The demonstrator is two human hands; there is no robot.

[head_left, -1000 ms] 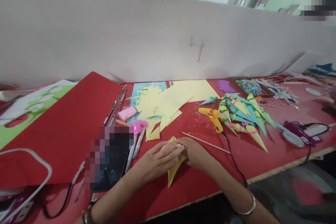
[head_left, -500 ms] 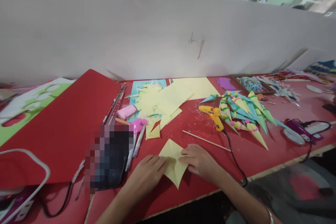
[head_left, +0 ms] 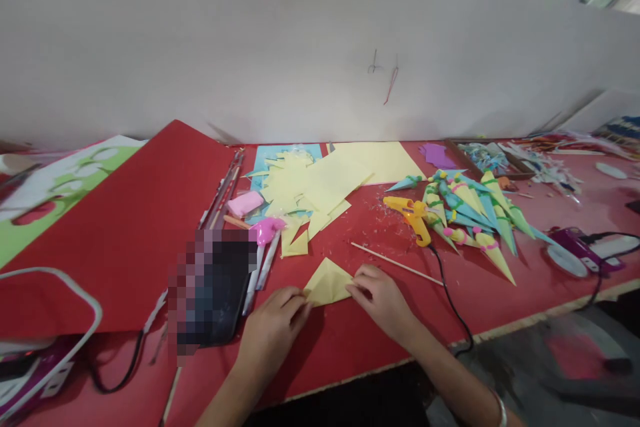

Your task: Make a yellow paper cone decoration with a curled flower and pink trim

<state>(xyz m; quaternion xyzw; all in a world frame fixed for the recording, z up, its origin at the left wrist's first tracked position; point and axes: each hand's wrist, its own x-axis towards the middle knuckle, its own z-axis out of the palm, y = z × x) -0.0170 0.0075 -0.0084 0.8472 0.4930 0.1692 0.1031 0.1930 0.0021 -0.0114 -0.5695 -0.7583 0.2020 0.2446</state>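
Note:
Between my two hands a small piece of yellow paper (head_left: 329,282) stands folded into a triangle, its point away from me and a crease down its middle. My left hand (head_left: 277,320) pinches the left corner. The right corner is held between the thumb and fingers of my right hand (head_left: 380,297). Just beyond lie a folded yellow paper square (head_left: 295,244) and a thin wooden stick (head_left: 395,262). A yellow glue gun (head_left: 409,217) rests farther back, its black cord trailing to the table's front edge.
Yellow paper sheets (head_left: 335,180) and cut pieces pile at the back. Yellow and blue paper cones (head_left: 470,207) heap at the right. A dark phone (head_left: 220,293), partly pixelated, and a large red sheet (head_left: 125,233) lie left. A purple power strip (head_left: 585,247) sits far right.
The yellow paper, earlier an open diamond, is now folded over into a triangle, its near corner no longer showing. Both hands grip its side corners. The camera view has shifted slightly.

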